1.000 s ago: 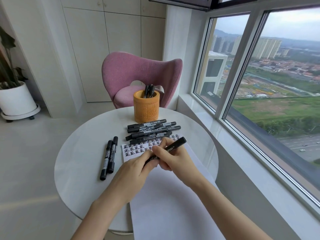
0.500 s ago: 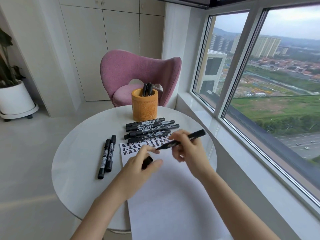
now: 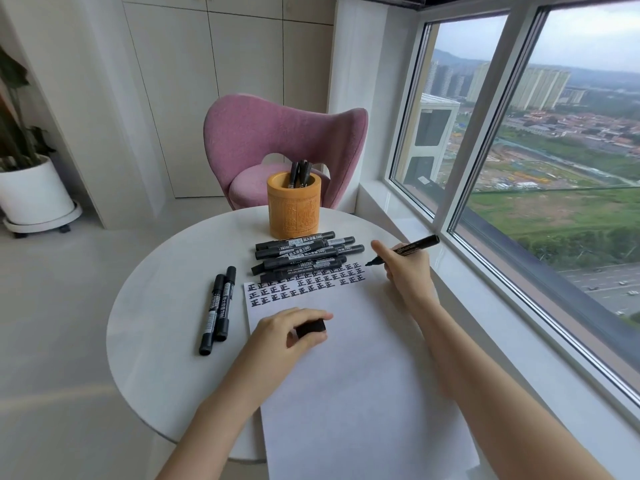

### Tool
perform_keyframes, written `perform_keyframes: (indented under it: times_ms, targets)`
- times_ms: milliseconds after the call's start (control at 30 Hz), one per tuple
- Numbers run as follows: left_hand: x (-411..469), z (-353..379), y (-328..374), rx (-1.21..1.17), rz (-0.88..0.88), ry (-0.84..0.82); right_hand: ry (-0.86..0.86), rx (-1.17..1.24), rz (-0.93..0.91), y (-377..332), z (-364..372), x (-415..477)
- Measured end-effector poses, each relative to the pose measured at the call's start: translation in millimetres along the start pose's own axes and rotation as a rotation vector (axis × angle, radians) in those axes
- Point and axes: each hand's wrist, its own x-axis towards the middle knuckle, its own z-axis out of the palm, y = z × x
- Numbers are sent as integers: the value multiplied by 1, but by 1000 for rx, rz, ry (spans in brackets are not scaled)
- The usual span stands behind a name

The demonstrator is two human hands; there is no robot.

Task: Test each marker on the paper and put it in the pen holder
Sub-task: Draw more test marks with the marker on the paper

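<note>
My right hand grips an uncapped black marker, its tip pointing down-left just beyond the far right corner of the white paper. My left hand rests on the paper and pinches the marker's black cap. Rows of black test marks fill the paper's far edge. Several capped black markers lie in a pile just beyond the marks. Two more markers lie side by side left of the paper. The orange pen holder stands behind the pile with markers inside.
The round white table carries everything. A pink chair stands behind it. A window sill and large window run along the right. A white plant pot sits on the floor at the far left.
The marker was pulled out of its cap. My right hand carried the marker right and away toward the paper's far corner; my left hand lowered onto the paper with the cap.
</note>
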Motion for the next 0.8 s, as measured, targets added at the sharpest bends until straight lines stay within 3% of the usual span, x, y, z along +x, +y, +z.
perform_keyframes:
  times_ms: [200,800]
  targets:
    - [-1,1,-3,-15,-6,15,76,-92,-62,10,6,4]
    - [0,2,-3,-45,6,13,36,-113,-79,12,7,4]
